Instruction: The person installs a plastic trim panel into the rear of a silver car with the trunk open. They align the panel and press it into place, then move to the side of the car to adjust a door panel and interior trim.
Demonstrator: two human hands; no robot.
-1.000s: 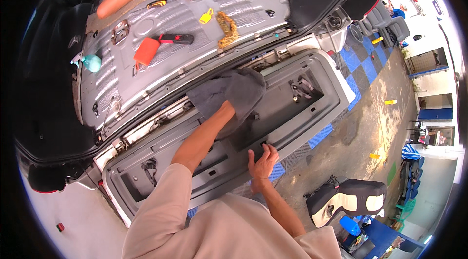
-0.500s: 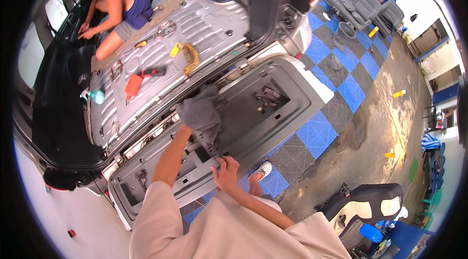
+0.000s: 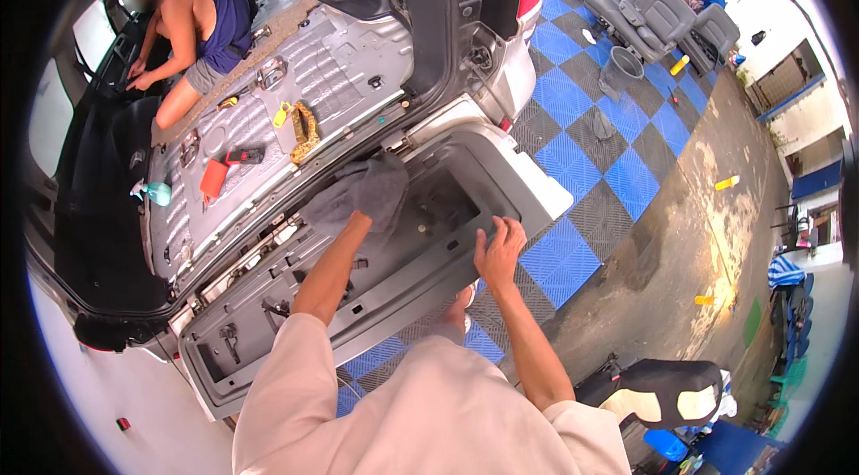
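A grey cloth (image 3: 376,193) lies bunched over the inner panel of the lowered tailgate (image 3: 407,260), up by the hinge side. My left hand (image 3: 359,223) is in the cloth, which covers its fingers; only the wrist side shows. On the right, my right hand (image 3: 502,250) is at the tailgate's outer edge, fingers bent and apart, with nothing in it. The panel has a dark recess (image 3: 458,200) near its right end and small fittings (image 3: 231,343) near its left end.
Beyond the tailgate is the vehicle's bare metal floor (image 3: 349,59), where a yellow-brown coil (image 3: 305,133), a red tool (image 3: 215,178) and a spray bottle (image 3: 157,193) lie. A co-worker (image 3: 197,19) crouches inside. Removed seats (image 3: 640,10) and a bucket (image 3: 621,71) stand on checkered tiles.
The cloth and my left hand have shifted slightly along the panel. My right hand has moved right along the tailgate's edge. My view has turned a little, so the scene sits further left.
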